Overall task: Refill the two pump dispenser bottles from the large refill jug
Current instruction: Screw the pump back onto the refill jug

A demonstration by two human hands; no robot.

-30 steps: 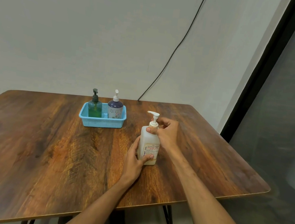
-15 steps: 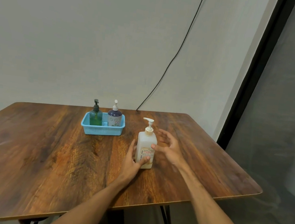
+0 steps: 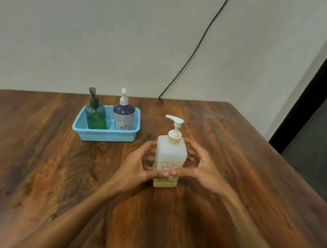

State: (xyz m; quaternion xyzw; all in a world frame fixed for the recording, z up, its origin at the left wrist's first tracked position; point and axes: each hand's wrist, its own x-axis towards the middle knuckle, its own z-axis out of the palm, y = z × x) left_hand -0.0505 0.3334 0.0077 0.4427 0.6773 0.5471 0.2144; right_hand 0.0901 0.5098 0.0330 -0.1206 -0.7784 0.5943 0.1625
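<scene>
A large translucent white pump bottle (image 3: 170, 153) with a printed label stands upright on the wooden table (image 3: 31, 170), its pump head on. My left hand (image 3: 136, 166) wraps its left side and my right hand (image 3: 201, 169) its right side. Both thumbs meet on the label at the front, and the fingers curl behind. A green pump bottle (image 3: 96, 117) and a purple-and-white pump bottle (image 3: 123, 116) stand side by side in a light blue basket (image 3: 106, 136), behind and to the left of my hands.
A black cable (image 3: 198, 44) runs down the wall to the table's back edge. The table's right edge lies close to a dark door frame (image 3: 312, 96). The table's front edge is just under my forearms.
My right hand left the pump collar, opened, then closed on the bottle's right side. My left hand stayed on the bottle. The camera came closer.
</scene>
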